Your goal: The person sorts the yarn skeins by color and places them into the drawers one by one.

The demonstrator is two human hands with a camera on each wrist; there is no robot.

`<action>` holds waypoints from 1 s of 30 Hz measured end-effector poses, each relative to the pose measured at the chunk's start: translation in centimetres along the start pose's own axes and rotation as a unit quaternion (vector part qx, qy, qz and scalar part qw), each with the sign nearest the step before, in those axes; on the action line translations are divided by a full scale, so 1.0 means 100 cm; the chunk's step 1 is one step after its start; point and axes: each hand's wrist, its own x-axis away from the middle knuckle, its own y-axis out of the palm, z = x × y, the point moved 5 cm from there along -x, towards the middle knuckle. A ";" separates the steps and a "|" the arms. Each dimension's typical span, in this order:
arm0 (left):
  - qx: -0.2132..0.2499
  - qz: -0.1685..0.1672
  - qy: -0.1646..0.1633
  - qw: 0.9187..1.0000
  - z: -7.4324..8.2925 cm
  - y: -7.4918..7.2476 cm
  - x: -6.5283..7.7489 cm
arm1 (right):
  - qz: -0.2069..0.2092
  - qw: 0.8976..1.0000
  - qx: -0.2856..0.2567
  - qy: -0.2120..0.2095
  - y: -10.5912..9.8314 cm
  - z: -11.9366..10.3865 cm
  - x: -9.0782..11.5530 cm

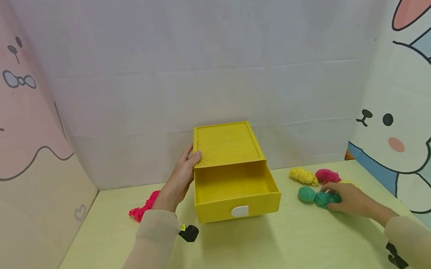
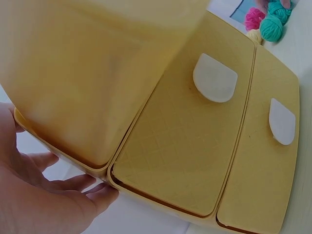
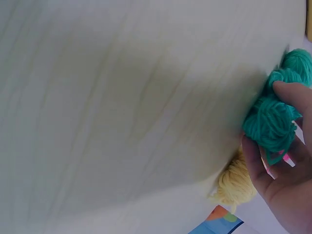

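A yellow drawer cabinet (image 1: 227,142) stands at the middle of the table, its top drawer (image 1: 214,211) pulled out and empty inside. My left hand (image 1: 178,179) holds the cabinet at its left side, thumb over the top edge and fingers against the side wall. Two lower drawers with white handles (image 2: 215,78) look closed in the left wrist view. On the right, my right hand (image 1: 352,199) pinches a skein of green yarn (image 3: 270,122) between thumb and fingers. The green yarn bulges into several rounded lumps and appears to rest on the table.
Behind the green yarn lie a yellow yarn skein (image 1: 302,176) and a pink one (image 1: 327,175). More yellow yarn (image 3: 234,183) lies past the right hand. Red-pink yarn (image 1: 144,209) sits left of the cabinet, partly behind the left wrist. White and cartoon-printed walls surround the table.
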 end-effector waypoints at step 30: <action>-0.002 -0.001 -0.001 1.000 0.002 0.000 0.002 | 0.032 0.996 0.000 -0.083 -0.082 -0.116 -0.021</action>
